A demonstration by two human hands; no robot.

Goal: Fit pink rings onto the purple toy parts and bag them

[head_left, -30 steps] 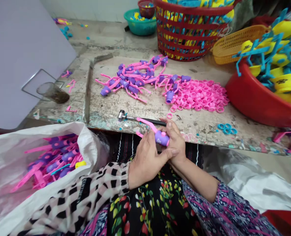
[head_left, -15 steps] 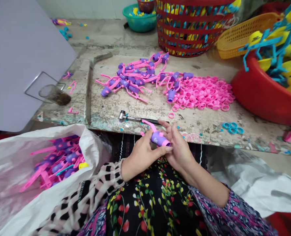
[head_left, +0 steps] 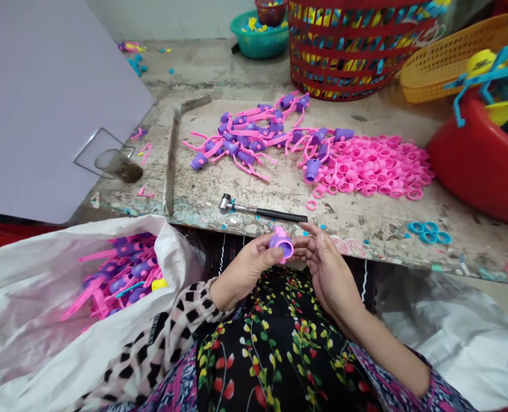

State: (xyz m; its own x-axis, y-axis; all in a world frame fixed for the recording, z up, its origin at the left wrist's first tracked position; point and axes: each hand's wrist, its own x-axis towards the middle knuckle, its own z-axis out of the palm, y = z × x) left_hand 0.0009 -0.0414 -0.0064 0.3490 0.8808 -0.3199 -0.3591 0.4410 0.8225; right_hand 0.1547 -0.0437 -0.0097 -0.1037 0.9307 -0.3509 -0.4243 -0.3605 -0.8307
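Observation:
Between the thumb and fingers of my left hand (head_left: 247,263) is a purple cup piece (head_left: 281,245) with a pink rim, its open end turned toward me. My right hand (head_left: 329,266) is beside it, palm turned inward and fingers apart, the fingertips close to or touching the piece's right side. A hammer (head_left: 275,214) with a black handle lies just beyond my hands. Farther back are a heap of purple and pink pieces (head_left: 245,143) and a pile of pink rings (head_left: 378,166). One loose pink ring (head_left: 311,205) lies near the hammer.
A white sack (head_left: 185,257) of purple and pink pieces stands at left. Blue rings (head_left: 428,236) lie near the table edge. Behind are a red basket (head_left: 357,63), a yellow basket (head_left: 421,77) and a red tub (head_left: 472,166). A glass (head_left: 118,165) lies at left.
The view has shifted, moving the table's things rightward. The purple piece has turned so its opening faces me, and my right hand's fingers have drawn away slightly from my left thumb.

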